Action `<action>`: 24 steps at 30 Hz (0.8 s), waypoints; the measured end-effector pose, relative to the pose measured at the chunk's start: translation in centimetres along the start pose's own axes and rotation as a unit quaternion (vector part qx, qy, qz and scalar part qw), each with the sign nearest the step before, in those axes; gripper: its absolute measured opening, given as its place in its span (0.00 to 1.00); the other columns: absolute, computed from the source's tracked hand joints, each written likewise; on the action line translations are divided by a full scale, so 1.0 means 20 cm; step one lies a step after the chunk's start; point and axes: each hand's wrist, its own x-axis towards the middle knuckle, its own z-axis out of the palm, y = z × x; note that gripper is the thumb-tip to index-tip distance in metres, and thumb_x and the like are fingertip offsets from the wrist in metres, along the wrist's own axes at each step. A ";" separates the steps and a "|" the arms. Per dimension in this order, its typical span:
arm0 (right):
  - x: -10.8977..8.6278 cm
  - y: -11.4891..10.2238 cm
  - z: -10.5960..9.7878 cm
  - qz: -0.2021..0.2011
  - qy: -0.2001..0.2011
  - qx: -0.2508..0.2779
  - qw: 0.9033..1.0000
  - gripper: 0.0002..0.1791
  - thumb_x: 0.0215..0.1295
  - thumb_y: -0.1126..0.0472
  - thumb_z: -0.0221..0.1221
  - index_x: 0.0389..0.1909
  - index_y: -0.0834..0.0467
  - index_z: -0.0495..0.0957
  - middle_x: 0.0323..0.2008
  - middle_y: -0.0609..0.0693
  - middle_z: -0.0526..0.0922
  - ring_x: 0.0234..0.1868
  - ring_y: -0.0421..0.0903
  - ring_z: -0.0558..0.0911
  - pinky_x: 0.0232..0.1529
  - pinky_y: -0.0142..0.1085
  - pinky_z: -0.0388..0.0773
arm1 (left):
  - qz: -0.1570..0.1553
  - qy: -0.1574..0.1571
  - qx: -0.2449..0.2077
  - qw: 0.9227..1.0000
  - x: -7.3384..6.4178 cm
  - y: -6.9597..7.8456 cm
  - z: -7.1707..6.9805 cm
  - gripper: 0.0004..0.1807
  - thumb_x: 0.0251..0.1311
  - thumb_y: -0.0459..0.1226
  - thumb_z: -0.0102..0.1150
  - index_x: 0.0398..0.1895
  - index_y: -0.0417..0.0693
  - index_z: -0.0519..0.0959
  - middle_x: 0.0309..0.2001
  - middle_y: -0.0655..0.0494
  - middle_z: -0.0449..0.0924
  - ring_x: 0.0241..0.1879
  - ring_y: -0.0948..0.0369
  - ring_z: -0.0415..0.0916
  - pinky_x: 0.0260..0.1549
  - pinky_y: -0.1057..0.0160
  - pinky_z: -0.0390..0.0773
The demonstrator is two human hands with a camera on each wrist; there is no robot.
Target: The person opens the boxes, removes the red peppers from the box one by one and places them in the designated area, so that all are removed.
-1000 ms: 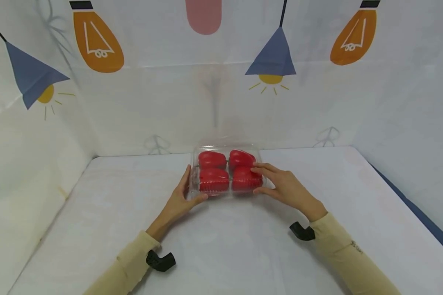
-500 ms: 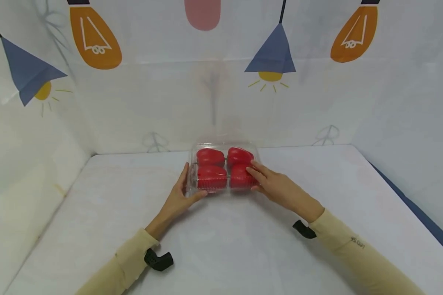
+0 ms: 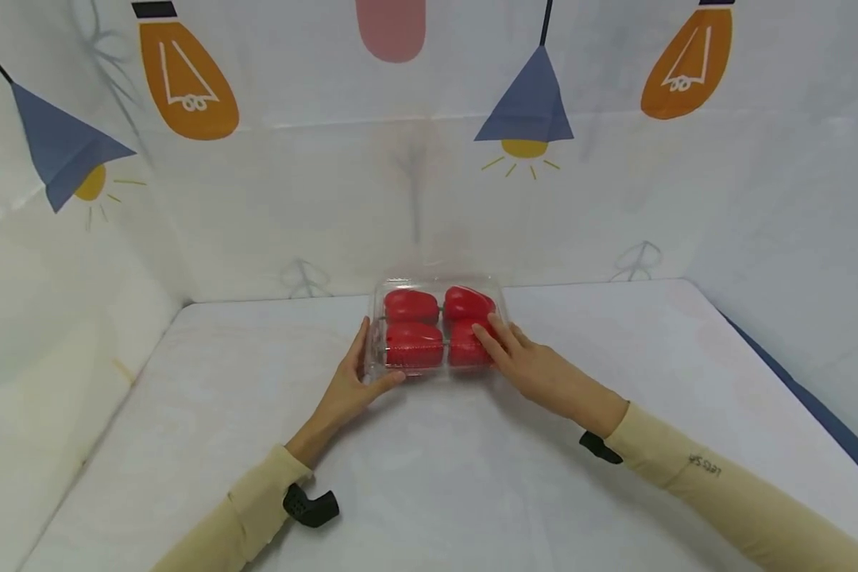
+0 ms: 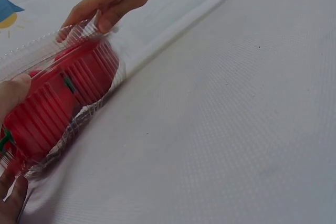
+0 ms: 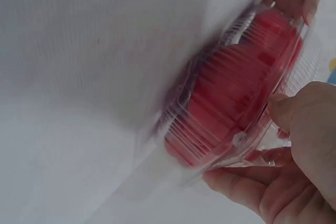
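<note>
A clear plastic clamshell box point(image 3: 439, 282) sits near the back of the white table. Several red peppers point(image 3: 415, 345) lie inside in two rows, and green stems show through the wall in the left wrist view. My left hand point(image 3: 346, 389) holds the box's front left corner, thumb along the front and fingers along the left side. At the front right corner, my right hand point(image 3: 543, 377) has its fingers over the lid. In the right wrist view, the right thumb and fingers point(image 5: 233, 182) pinch the lid's edge point(image 5: 262, 129). The lid lies over the peppers; whether it is latched cannot be seen.
A white cloth wall point(image 3: 293, 199) printed with lamps and bulbs rises directly behind the box. Another white wall point(image 3: 57, 318) stands on the left. Black curved wrist mounts point(image 3: 311, 507) stick out from both sleeves, just above the white tabletop point(image 3: 429, 492).
My right hand has turned and shifted left, its fingers moving farther over the lid and its thumb going out of sight in the head view. The left hand and box stay about where they were.
</note>
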 end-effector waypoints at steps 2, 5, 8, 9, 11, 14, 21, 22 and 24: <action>0.00 0.00 -0.01 -0.004 -0.003 -0.010 1.000 0.47 0.54 0.69 0.65 0.72 0.62 0.50 0.68 0.68 0.58 0.57 0.70 0.74 0.31 0.39 0.83 | 0.003 -0.001 -0.003 1.000 0.00 -0.01 0.01 0.55 0.51 0.49 0.67 0.75 0.68 0.37 0.76 0.58 0.42 0.75 0.54 0.42 0.67 0.47 0.57; 0.01 -0.01 -0.02 -0.008 -0.008 -0.032 0.999 0.47 0.53 0.68 0.66 0.71 0.63 0.51 0.67 0.69 0.60 0.54 0.70 0.76 0.32 0.40 0.83 | 0.003 -0.001 -0.003 1.000 0.00 -0.02 0.01 0.56 0.50 0.52 0.67 0.74 0.69 0.38 0.76 0.59 0.43 0.75 0.55 0.43 0.67 0.46 0.58; 0.02 -0.02 -0.02 -0.007 -0.007 -0.056 0.998 0.45 0.53 0.67 0.67 0.70 0.63 0.54 0.66 0.69 0.62 0.53 0.69 0.77 0.32 0.40 0.83 | 0.001 0.001 -0.005 1.000 0.00 -0.01 0.00 0.56 0.50 0.52 0.67 0.75 0.69 0.38 0.75 0.59 0.44 0.75 0.55 0.45 0.66 0.46 0.59; 0.03 -0.03 -0.01 -0.007 -0.005 -0.065 0.998 0.45 0.53 0.67 0.67 0.70 0.64 0.55 0.66 0.69 0.63 0.52 0.68 0.77 0.32 0.40 0.83 | 0.002 0.001 -0.005 1.000 0.00 -0.01 0.00 0.56 0.50 0.51 0.67 0.75 0.68 0.38 0.75 0.59 0.44 0.75 0.55 0.45 0.66 0.46 0.59; 0.03 -0.04 -0.01 0.000 -0.003 -0.070 0.998 0.44 0.52 0.66 0.67 0.69 0.63 0.56 0.66 0.69 0.63 0.53 0.68 0.77 0.33 0.41 0.83 | 0.004 0.002 -0.007 1.000 0.00 -0.02 -0.01 0.56 0.50 0.51 0.67 0.75 0.68 0.38 0.75 0.59 0.45 0.74 0.55 0.45 0.66 0.46 0.59; 0.03 -0.05 0.00 0.014 0.002 -0.071 0.997 0.44 0.51 0.65 0.69 0.68 0.63 0.58 0.65 0.67 0.65 0.53 0.67 0.78 0.34 0.42 0.83 | 0.012 -0.002 -0.012 1.000 -0.01 -0.02 -0.01 0.55 0.51 0.49 0.67 0.75 0.66 0.38 0.75 0.57 0.45 0.74 0.54 0.45 0.66 0.46 0.58; 0.04 -0.07 0.03 0.015 0.045 -0.077 0.996 0.40 0.50 0.63 0.70 0.64 0.62 0.63 0.62 0.67 0.69 0.49 0.66 0.81 0.33 0.45 0.83 | -0.003 -0.006 -0.022 1.000 -0.04 0.03 -0.02 0.54 0.53 0.43 0.66 0.75 0.61 0.38 0.75 0.54 0.47 0.73 0.52 0.49 0.66 0.45 0.60; 0.04 -0.07 0.03 0.014 0.049 -0.080 0.995 0.39 0.50 0.63 0.70 0.64 0.62 0.63 0.62 0.67 0.70 0.48 0.66 0.81 0.33 0.45 0.83 | -0.007 -0.006 -0.019 1.000 -0.05 0.06 -0.02 0.54 0.54 0.43 0.65 0.76 0.59 0.38 0.75 0.53 0.47 0.73 0.51 0.50 0.65 0.45 0.61; 0.04 -0.07 0.03 0.017 0.056 -0.079 0.995 0.38 0.50 0.63 0.70 0.63 0.62 0.64 0.61 0.66 0.71 0.47 0.65 0.81 0.33 0.46 0.83 | -0.013 -0.003 -0.011 1.000 -0.06 0.06 -0.02 0.54 0.54 0.44 0.65 0.76 0.59 0.38 0.75 0.53 0.47 0.73 0.51 0.50 0.65 0.45 0.61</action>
